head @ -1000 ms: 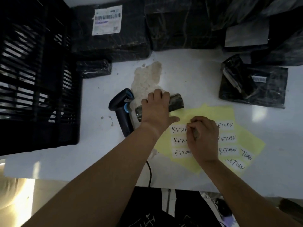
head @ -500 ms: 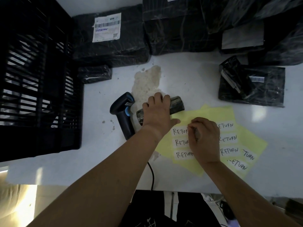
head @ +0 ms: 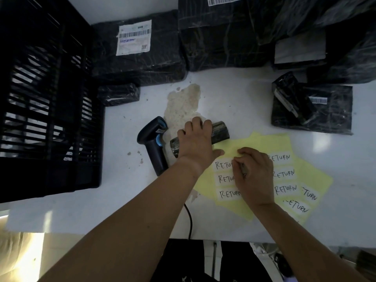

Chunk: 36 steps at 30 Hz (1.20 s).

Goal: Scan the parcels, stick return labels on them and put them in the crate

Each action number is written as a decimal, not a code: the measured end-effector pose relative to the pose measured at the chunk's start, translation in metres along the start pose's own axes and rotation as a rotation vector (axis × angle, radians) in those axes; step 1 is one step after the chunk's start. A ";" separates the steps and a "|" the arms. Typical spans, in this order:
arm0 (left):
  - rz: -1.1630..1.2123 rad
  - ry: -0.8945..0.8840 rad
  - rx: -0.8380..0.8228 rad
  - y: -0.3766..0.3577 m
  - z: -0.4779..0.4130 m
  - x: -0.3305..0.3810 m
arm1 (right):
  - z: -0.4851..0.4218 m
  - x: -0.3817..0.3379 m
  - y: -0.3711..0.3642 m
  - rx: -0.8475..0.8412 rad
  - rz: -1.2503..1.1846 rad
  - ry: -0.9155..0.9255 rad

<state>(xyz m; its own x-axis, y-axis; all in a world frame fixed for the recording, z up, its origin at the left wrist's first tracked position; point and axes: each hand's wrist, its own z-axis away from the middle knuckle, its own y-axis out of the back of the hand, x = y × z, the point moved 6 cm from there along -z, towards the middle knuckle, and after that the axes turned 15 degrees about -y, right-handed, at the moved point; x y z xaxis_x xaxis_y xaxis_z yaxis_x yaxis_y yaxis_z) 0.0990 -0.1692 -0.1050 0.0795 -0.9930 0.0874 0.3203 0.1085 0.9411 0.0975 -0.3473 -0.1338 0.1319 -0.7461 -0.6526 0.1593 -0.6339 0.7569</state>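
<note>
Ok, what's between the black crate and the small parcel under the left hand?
The barcode scanner lies on the table between the crate and the small parcel, as the head view shows.

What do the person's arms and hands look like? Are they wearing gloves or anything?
No gloves. The left arm and right arm are bare, with no sleeves showing. The left hand and right hand are bare too, and I see no rings, watch or bracelet. Below the table edge the person's clothes look black with white marks.
</note>
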 end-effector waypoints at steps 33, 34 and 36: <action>0.026 -0.013 0.007 0.002 0.000 0.001 | 0.000 -0.021 0.002 -0.120 0.228 -0.064; 0.034 -0.015 0.005 0.002 0.000 0.000 | 0.001 -0.023 0.003 -0.163 0.222 -0.052; 0.049 -0.019 -0.011 0.002 0.001 0.000 | 0.004 -0.025 0.009 -0.252 0.123 -0.028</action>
<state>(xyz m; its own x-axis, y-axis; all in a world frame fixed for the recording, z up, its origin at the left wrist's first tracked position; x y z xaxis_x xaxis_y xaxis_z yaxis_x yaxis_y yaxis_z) 0.0991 -0.1688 -0.1028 0.0769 -0.9873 0.1393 0.3264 0.1569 0.9321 0.0920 -0.3351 -0.1099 0.1392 -0.8220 -0.5522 0.3823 -0.4698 0.7957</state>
